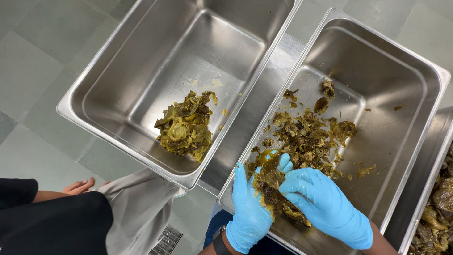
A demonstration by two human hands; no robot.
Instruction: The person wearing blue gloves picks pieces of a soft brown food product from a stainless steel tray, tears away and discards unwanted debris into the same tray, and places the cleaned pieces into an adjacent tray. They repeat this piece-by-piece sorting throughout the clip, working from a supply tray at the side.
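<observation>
Both hands, in blue gloves, are closed around one wet clump of dark pickled greens [273, 193] at the lower middle of the frame, left hand [250, 212] cupping from below, right hand [323, 205] pinching from the side, over the near corner of the right steel pan [401, 118]. It looks soft, limp, stringy and slippery, so a full-palm hold around the clump's middle seems best. More greens lie in the left steel pan [118, 94], upper left.

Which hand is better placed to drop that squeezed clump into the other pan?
Left, probably. The left hand cups the wet greens clump and sits nearer the left pan; the right hand would have to cross over.
</observation>
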